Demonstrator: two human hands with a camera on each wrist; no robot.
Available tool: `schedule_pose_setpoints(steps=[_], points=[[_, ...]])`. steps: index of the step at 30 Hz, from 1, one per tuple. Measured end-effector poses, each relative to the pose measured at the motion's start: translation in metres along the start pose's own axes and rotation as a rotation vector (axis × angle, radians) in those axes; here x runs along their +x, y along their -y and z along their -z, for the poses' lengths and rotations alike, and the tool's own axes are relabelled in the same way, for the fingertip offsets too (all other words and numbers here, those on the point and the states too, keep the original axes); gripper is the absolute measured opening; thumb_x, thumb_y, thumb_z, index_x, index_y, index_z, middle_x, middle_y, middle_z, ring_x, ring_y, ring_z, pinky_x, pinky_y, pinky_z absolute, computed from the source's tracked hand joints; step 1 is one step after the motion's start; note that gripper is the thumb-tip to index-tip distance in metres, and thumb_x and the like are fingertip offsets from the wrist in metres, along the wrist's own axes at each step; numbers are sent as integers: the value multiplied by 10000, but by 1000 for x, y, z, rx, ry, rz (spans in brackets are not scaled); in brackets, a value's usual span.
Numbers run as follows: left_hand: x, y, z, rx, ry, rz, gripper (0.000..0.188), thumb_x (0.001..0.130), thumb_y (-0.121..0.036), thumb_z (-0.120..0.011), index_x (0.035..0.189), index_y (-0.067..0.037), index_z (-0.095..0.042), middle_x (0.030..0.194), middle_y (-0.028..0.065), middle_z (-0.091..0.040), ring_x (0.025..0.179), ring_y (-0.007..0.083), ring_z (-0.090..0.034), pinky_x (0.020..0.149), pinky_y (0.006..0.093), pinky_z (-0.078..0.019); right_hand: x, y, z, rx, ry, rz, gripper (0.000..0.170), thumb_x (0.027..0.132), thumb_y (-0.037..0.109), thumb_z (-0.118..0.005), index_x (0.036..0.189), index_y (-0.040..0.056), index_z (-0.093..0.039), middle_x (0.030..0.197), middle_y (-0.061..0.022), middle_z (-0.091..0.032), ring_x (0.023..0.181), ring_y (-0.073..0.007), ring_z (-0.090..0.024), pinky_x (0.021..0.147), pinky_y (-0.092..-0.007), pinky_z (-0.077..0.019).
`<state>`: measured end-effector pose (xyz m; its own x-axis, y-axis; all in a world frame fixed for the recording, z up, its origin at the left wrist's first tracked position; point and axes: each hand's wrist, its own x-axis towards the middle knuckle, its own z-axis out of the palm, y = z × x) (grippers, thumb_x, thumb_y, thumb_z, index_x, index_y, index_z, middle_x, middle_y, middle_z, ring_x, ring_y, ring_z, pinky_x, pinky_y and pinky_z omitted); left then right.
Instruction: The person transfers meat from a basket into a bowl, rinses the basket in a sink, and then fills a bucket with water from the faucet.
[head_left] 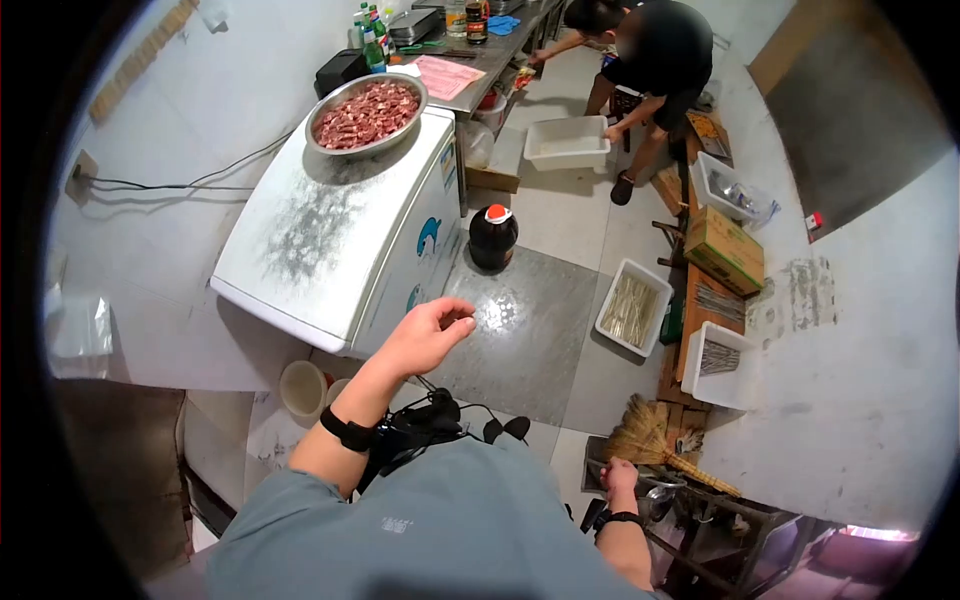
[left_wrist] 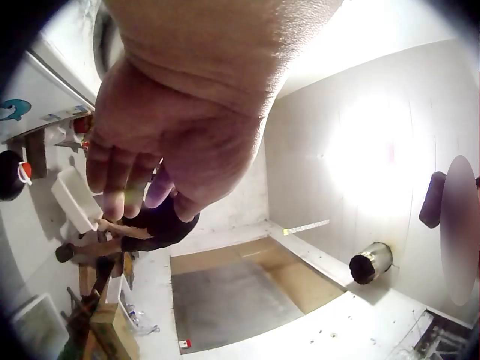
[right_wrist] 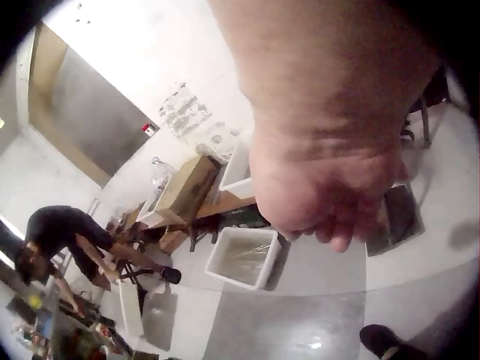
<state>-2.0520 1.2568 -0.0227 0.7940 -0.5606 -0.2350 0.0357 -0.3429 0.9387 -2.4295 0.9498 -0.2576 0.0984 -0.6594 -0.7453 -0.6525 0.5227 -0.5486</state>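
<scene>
In the head view, the left hand [head_left: 425, 340] is held out in front of a grey-green T-shirt [head_left: 430, 520], with its fingers loosely bent and nothing gripped. Near it, a dark round jug with an orange-red cap [head_left: 492, 243] is seen upright on the grey tiled floor [head_left: 525, 350]. A white box-shaped freezer with blue dolphin stickers [head_left: 320, 235] is placed to the left, and on its top is set a round metal basin [head_left: 350, 151] filled with pieces of red raw meat [head_left: 368, 112]. The right hand [head_left: 620, 476] is lowered near a yellow straw broom [head_left: 640, 432]; whether the two touch cannot be told. Farther ahead, a white rectangular tub [head_left: 620, 341] is filled with thin pale sticks [head_left: 630, 308], and a second white tub [head_left: 566, 150] is held by a bending person in dark clothes [head_left: 670, 60].

In the left wrist view, the left hand is shown from the palm side, its fingers slightly bent and nothing held. The jug is seen at the left edge, well apart from the fingertips.

In the right wrist view, the fingers of the right hand are shown loosely curled, with nothing seen in them. The tub of sticks is seen near it on the floor, and a brown cardboard box [right_wrist: 184, 191] is seen beyond.
</scene>
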Motion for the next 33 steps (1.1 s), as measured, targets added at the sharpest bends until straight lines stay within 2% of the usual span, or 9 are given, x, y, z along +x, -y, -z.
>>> schedule_pose_setpoints(steps=[8, 11, 13, 14, 17, 24, 27, 31, 33], points=[[-5, -3, -2, 56, 10, 37, 321, 899, -194, -585, 1116, 43, -578, 954, 81, -655, 877, 137, -623, 795, 283, -492, 23, -20, 7, 11, 64, 11, 147, 902, 122, -541, 877, -19, -572, 684, -76, -556, 546, -157, -532, 454, -305, -420], [-2, -4, -3, 63, 12, 40, 318, 898, -191, -587, 1116, 40, -580, 956, 80, -655, 883, 135, -624, 793, 285, -492, 20, -25, 7, 1, 19, -34, 134, 893, 101, -542, 873, -29, -563, 685, -76, -550, 549, -160, -537, 453, -308, -432], [-1, -2, -3, 56, 18, 30, 312, 895, -188, -591, 1115, 34, -582, 950, 75, -654, 868, 134, -620, 788, 282, -489, 25, -34, 8, 30, 16, -58, 111, 877, 135, -553, 819, 40, -546, 666, -50, -529, 514, -179, -547, 426, -301, -446], [-2, -3, -2, 61, 2, 36, 312, 895, -188, -591, 1115, 34, -582, 950, 75, -654, 868, 134, -620, 788, 282, -489, 28, -38, 8, 22, 32, -56, 111, 877, 135, -553, 819, 40, -546, 666, -50, -529, 514, -179, -547, 426, -301, -446], [1, -3, -5, 114, 40, -18, 307, 895, -191, -596, 1114, 24, -585, 926, 67, -651, 835, 118, -598, 761, 275, -484, 22, -37, 9, 56, 34, -88, 94, 881, 125, -557, 842, 41, -537, 663, -58, -522, 521, -185, -549, 393, -292, -411], [5, -8, -3, 96, 69, 30, 317, 892, -194, -605, 1122, 23, -583, 906, 56, -646, 831, 107, -590, 746, 267, -480, 12, -36, 2, 16, 15, -61, 88, 889, 125, -548, 896, 38, -543, 700, -67, -544, 539, -180, -562, 414, -296, -433], [7, -1, -2, 74, 72, 29, 318, 894, -192, -604, 1127, 23, -581, 910, 55, -645, 840, 113, -593, 751, 270, -481, -6, -23, -3, 97, -1, -85, 133, 924, 97, -526, 843, -9, -523, 695, -85, -545, 541, -166, -525, 461, -301, -432], [8, 1, -1, 54, 87, 26, 307, 900, -188, -600, 1121, 25, -583, 926, 59, -643, 854, 119, -596, 768, 275, -482, -10, -20, -6, 46, -5, -94, 156, 931, 114, -529, 826, 0, -512, 688, -82, -540, 539, -166, -525, 464, -297, -433], [8, 1, -2, 51, 88, 27, 304, 901, -186, -600, 1117, 26, -584, 931, 61, -643, 859, 120, -597, 774, 276, -482, 3, -33, -4, 54, 30, -95, 106, 888, 141, -553, 912, 37, -554, 722, -65, -567, 545, -182, -579, 439, -299, -473]])
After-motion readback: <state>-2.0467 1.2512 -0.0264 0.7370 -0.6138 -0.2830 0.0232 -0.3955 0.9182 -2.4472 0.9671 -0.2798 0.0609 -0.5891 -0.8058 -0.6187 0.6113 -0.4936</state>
